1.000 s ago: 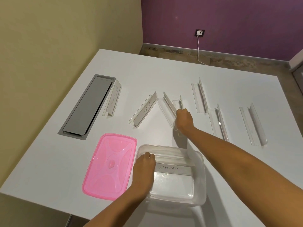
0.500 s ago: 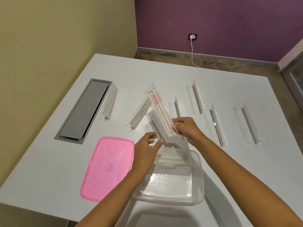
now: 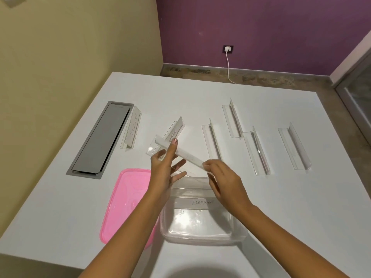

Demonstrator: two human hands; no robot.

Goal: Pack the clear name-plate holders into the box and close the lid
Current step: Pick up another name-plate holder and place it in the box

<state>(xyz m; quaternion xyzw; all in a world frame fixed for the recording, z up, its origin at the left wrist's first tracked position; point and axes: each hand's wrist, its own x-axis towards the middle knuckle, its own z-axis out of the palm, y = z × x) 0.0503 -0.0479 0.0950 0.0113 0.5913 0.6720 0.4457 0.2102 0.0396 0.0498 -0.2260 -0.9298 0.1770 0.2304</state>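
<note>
Plainly the held holder point(image 3: 188, 155) is light, stiff clear plastic: thin, slick-faced and likely to scratch or crack if squeezed or dropped, so the ends and the folded edge look like the safest places to take it. It hangs slantwise in the air just beyond the far rim of the box point(image 3: 202, 240), not yet inside. The right hand point(image 3: 222, 177) pinches its nearer end with curled fingertips, wrist bent down toward the box. The left hand point(image 3: 166, 167) takes the farther end between thumb and forefinger, its other fingers spread loose below. Both forearms reach in from the near edge of the table point(image 3: 281, 217). The ELEPHANT holder point(image 3: 200, 203) already lies in the box, and the pink lid point(image 3: 128, 197) rests just beside it on the left.
</note>
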